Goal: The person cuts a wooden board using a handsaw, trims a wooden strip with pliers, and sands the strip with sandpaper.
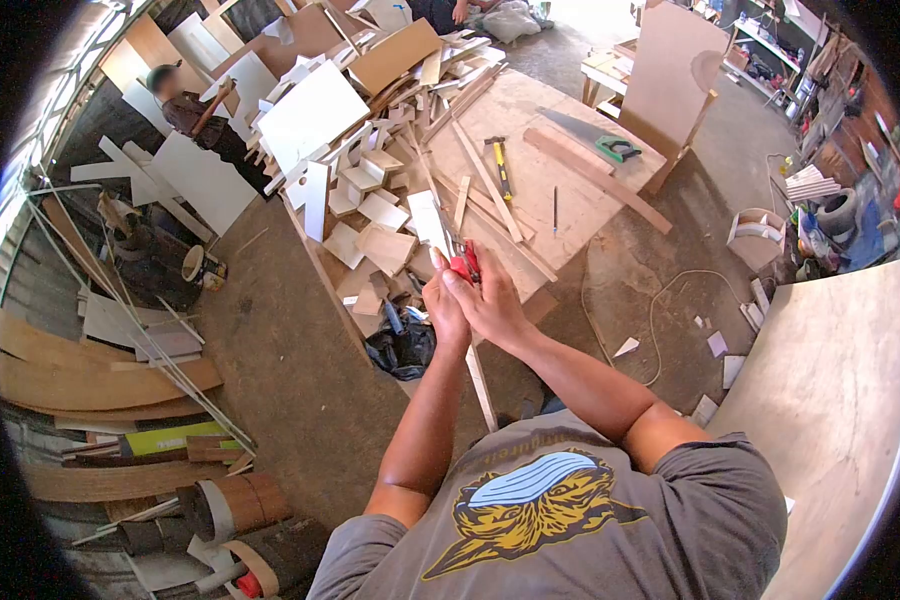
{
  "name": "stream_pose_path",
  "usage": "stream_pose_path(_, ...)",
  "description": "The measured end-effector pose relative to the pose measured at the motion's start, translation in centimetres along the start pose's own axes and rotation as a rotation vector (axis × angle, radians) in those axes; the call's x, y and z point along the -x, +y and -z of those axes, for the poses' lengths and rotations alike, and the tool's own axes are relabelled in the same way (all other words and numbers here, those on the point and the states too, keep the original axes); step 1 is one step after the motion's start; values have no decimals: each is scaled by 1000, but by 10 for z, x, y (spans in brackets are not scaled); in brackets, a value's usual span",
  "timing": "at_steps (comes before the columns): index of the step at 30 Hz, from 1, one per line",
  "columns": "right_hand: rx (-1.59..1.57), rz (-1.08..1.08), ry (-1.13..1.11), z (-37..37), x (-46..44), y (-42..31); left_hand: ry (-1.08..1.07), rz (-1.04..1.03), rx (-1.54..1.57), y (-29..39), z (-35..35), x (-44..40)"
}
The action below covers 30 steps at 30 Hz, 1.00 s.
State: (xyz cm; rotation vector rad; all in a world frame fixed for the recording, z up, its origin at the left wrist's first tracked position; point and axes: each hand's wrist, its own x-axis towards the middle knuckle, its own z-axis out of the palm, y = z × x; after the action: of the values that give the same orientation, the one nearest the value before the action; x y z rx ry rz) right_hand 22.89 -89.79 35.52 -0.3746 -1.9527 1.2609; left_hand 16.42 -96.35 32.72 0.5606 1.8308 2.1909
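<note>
Both my hands meet over the near edge of the plywood table [590, 120]. Red-handled pliers [465, 262] are gripped in my right hand [492, 305], their metal jaws pointing away from me. My left hand [447, 308] is closed against it, fingers pressed together near the jaws; what it pinches is too small to name. A white strip of board [425, 217] lies just beyond them. On the table rest a yellow and black hammer [500, 168], a dark pencil-like rod [555, 212], a handsaw with a green handle [615, 148] and long wooden strips [600, 180].
Wood offcuts [370, 190] pile up at the table's left. A black plastic bag [402, 348] lies by its near corner. A person [195, 115] stands at the far left, another sits at the top. A cable [653, 325] crosses the floor; a large board [820, 400] leans at right.
</note>
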Motion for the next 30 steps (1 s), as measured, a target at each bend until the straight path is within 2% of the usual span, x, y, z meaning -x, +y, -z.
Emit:
stream_pose_path(5,-7,23,-9,-1,-10,2,104,55,48,-3,2,-10)
stream_pose_path(6,-13,19,-11,-2,-11,2,117,134,7,7,3,-11)
stream_pose_path(9,-14,11,-16,-6,-14,2,104,119,48,3,5,-14)
stream_pose_path(11,12,15,-19,-10,-16,3,85,99,68,-22,8,-21)
stream_pose_path(15,50,32,-1,-14,-20,2,41,102,-68,-9,13,-17)
stream_pose_path(17,61,72,10,-14,-22,4,45,86,12,-14,13,-18)
stream_pose_path(20,22,-108,-77,-11,-20,2,55,108,10,-7,11,-19)
stream_pose_path(23,-44,-177,-105,-10,-23,3,106,139,-15,1,5,-21)
stream_pose_path(26,-56,-52,30,-12,-20,18,174,244,-44,-1,7,-27)
stream_pose_path(30,186,121,29,-5,-18,19,116,290,-17,-4,24,-33)
